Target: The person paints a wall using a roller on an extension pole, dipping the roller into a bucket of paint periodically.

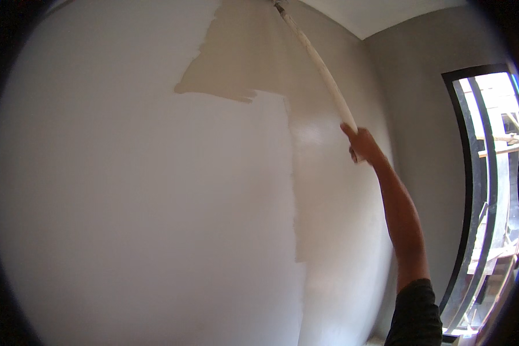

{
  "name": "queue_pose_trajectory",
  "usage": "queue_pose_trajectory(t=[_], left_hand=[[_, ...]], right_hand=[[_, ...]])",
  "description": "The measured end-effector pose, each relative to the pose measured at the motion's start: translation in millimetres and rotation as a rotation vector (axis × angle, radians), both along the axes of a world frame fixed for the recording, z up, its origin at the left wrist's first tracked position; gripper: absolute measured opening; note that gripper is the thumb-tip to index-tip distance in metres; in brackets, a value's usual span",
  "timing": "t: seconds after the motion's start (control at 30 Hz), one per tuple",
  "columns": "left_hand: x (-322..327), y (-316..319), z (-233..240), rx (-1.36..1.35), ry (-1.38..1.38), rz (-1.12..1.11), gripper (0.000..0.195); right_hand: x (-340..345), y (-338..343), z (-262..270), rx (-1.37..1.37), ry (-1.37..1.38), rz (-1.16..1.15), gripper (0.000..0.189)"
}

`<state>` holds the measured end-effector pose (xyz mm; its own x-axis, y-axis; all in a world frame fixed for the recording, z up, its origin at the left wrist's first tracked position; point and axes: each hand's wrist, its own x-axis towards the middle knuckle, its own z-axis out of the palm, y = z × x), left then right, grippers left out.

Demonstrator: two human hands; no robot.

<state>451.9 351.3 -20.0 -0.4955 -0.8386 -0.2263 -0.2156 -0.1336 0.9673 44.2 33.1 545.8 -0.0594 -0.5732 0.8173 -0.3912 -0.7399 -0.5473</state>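
Observation:
My right hand grips the lower end of a long pale pole, with the arm stretched up before me. The pole slants up and to the left along the wall. Its dark upper fitting meets the top edge of the picture, where the tool's head is mostly cut off. Beige paint, looking wet in places, covers the upper middle and right of the wall. A ragged edge divides it from the pale, whitish wall surface on the left and below. My left hand is out of view.
A white ceiling meets the walls at the upper right corner. The grey-brown side wall holds a tall dark-framed window. Wooden poles show outside through it.

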Motion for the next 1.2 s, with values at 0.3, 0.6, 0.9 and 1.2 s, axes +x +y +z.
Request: queue_pose_trajectory(t=[0.3,0.6,0.9,1.2], left_hand=[[-1.9,16.2,11.4,0.065,-0.021,0.074,0.053],[2.8,42.9,8.3,0.137,-0.001,0.098,0.055],[24.4,62.9,1.4,0.119,0.010,0.084,0.056],[37.2,64.9,22.9,0.066,-0.070,-0.021,0.057]], right_hand=[[49.8,49.3,98.6,-0.010,-0.004,0.131,0.056],[55.9,33.8,-68.4,0.006,0.009,0.056,0.051],[55.0,63.8,-357.2,0.347,0.065,0.011,0.034],[14.4,95.6,-600.2,0.664,0.115,-0.038,0.050]])
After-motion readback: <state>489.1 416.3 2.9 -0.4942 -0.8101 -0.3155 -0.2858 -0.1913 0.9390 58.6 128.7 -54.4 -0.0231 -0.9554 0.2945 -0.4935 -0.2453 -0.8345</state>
